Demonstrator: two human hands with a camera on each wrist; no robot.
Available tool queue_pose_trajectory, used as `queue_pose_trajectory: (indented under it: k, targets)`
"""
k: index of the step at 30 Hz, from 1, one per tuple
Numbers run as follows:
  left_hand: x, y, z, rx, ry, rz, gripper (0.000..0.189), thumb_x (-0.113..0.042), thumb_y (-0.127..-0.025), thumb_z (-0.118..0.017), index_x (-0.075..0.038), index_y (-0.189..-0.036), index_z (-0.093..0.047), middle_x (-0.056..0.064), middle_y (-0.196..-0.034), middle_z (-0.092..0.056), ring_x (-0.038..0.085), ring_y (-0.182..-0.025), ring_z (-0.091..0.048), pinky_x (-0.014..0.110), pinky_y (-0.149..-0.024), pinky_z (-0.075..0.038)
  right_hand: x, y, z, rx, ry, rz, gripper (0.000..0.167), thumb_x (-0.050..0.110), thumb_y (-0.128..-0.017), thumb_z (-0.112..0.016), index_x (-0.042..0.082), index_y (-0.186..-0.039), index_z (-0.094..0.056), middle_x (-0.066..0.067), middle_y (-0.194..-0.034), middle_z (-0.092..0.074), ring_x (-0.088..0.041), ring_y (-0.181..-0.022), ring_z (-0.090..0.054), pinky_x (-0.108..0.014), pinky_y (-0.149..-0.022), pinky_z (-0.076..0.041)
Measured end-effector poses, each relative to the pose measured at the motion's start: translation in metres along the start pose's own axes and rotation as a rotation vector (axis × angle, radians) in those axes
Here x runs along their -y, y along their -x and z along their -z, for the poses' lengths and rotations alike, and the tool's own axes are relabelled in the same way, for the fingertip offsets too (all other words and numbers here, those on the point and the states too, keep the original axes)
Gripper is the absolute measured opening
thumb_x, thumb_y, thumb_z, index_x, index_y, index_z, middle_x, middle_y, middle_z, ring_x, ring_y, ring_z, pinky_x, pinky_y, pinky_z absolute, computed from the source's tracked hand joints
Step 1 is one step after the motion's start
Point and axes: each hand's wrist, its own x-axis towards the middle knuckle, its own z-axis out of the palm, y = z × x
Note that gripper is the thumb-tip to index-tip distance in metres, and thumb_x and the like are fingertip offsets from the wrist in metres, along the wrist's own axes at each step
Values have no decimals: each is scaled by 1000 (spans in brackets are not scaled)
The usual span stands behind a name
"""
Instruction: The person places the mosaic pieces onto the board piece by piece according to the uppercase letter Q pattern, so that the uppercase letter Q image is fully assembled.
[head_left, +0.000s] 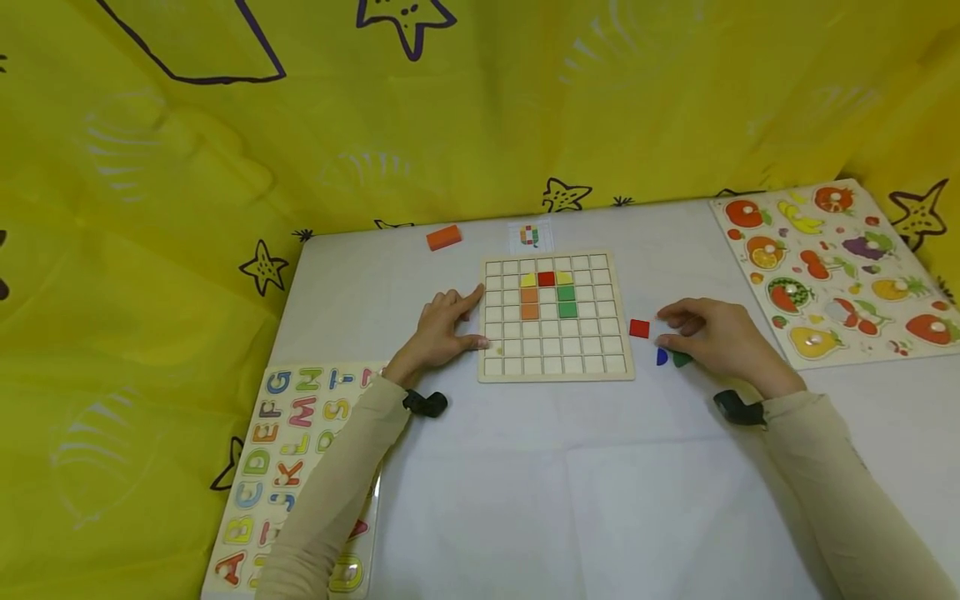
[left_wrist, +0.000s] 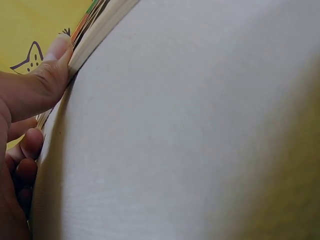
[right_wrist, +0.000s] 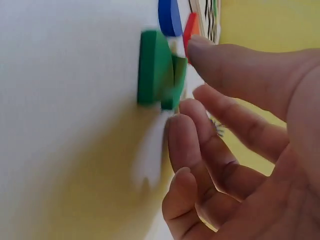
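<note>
My hands (head_left: 441, 332) (head_left: 708, 335): two. Grid board (head_left: 551, 329): one, holding seven tiles: yellow (head_left: 528, 281) two, orange (head_left: 529, 303) two, green (head_left: 567, 302) two, red (head_left: 546, 278) one. Around it, singles: card (head_left: 530, 237) at 12 o'clock, orange block (head_left: 444, 237) at 10, letter board (head_left: 272, 467) at 8, red square (head_left: 639, 328), fruit board (head_left: 851, 279) at 3, blue piece (head_left: 662, 357) at 4. Green pieces (right_wrist: 154, 67) there: seemingly two.

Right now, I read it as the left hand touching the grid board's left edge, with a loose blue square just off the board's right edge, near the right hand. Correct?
Not quite: the loose square is red, not blue, as the head view shows. The left hand does touch the grid board's left edge, and the square lies near the right hand.
</note>
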Motion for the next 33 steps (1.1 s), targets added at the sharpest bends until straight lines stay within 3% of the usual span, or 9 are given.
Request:
queue_pose_trajectory:
  k: [3,8,15,18,23,26,33]
  targets:
    - [1,0,0,-1,-3,1,96,-34,-88,-87,-13,-166,-35,5,-98,-47,21,-90,-33,35,-83,-21,-4,4,4,12,3,-12,41,25,-94,-83,2,-125,-72,-17,-110,-74,-32,-99,-67,-37,-81,-50]
    - [1,2,0,-8,-2,0,96,-34,-88,-87,-13,-166,-36,5,-98,-47,21,-90,-33,35,-84,-21,-5,6,5,38,8,-2,27,22,-94,-82,2,-111,-75,-9,-97,-73,-24,-89,-65,-28,-76,-49]
    - [1,1,0,-9,6,-5,96,-34,-87,-88,-13,-166,-36,6,-98,-48,21,-90,-34,35,-84,-21,-6,5,5,23,-17,15,21,18,-95,-82,3,-103,-71,-8,-92,-70,-20,-84,-61,-23,-70,-47]
    - [2,0,-1,-10,0,-5,96,-35,-87,-88,-13,-166,-36,5,-98,-48,21,-90,-34,35,-84,-21,-7,5,4,5,-32,12,20,18,-98,-77,3,-109,-69,-8,-93,-69,-21,-83,-60,-24,-69,-47]
    - [2,0,-1,-7,-5,0,97,-35,-87,-88,-14,-166,-36,5,-98,-48,21,-90,-34,35,-84,-21,-5,2,3,-8,-76,-5,29,20,-106,-65,10,-133,-65,-9,-90,-67,-21,-78,-57,-30,-68,-44]
    - [1,0,-1,-5,-1,1,96,-35,-87,-88,-14,-166,-36,6,-98,-48,21,-91,-34,35,-84,-21,-1,0,1,-21,-112,-19,28,20,-107,-62,13,-134,-66,-9,-89,-66,-20,-76,-56,-32,-68,-42]
    - [0,0,-1,-7,-3,-4,96,-35,-87,-88,-13,-166,-36,5,-98,-48,21,-90,-34,35,-83,-21,13,-8,-9,-165,-212,-1,28,20,-96,-81,7,-118,-71,-13,-90,-76,-11,-70,-62,-25,-61,-47]
